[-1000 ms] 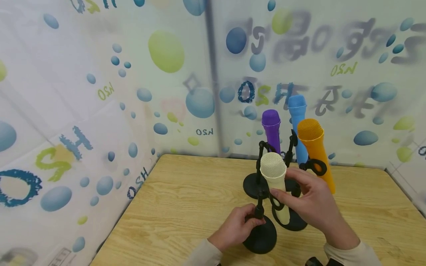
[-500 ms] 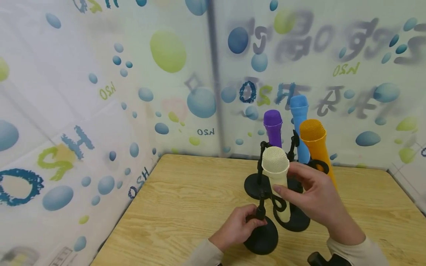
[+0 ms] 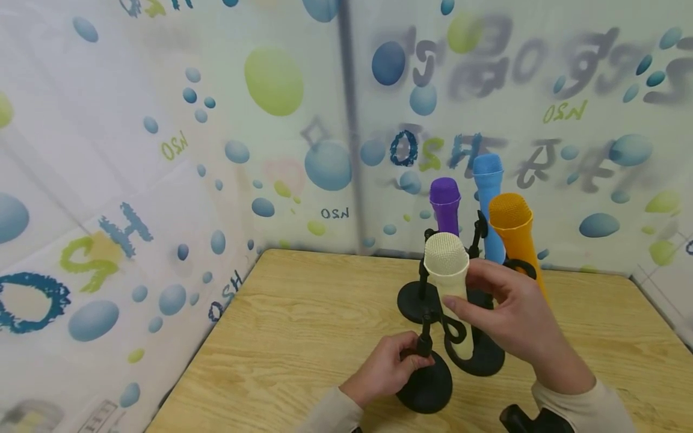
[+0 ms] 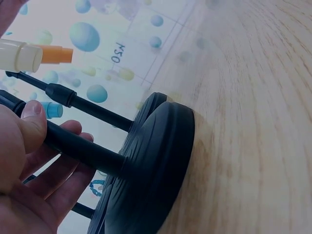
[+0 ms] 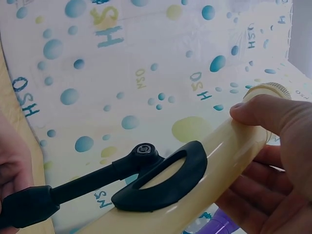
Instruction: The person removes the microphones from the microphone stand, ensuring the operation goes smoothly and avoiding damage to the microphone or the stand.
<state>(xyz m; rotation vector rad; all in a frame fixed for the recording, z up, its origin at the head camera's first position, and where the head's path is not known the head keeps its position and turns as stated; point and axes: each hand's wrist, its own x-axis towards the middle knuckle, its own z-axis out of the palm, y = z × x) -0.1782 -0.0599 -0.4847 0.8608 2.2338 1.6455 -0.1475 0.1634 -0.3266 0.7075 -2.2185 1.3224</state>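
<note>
My right hand (image 3: 511, 316) grips a cream microphone (image 3: 447, 258) just below its mesh head, thumb on one side and fingers on the other. The microphone is tilted and passes through the black ring holder (image 5: 192, 178) of a short desk stand, plain in the right wrist view. My left hand (image 3: 387, 367) holds that microphone stand (image 4: 83, 148) by its post, low down, above the round black base (image 3: 428, 388). In the left wrist view the thumb and fingers close around the post, and the base stands on the table.
Behind the hands, purple (image 3: 445, 204), blue (image 3: 489, 180) and orange (image 3: 514, 222) microphones stand in black stands, close together. A black object (image 3: 533, 419) shows at the right wrist. Patterned sheeting (image 3: 281, 150) backs the wooden table (image 3: 303, 313).
The cream microphone has risen slightly through the ring holder, and my right hand has moved up a little with it. My left hand stays on the stand's post. The view shifts slightly.
</note>
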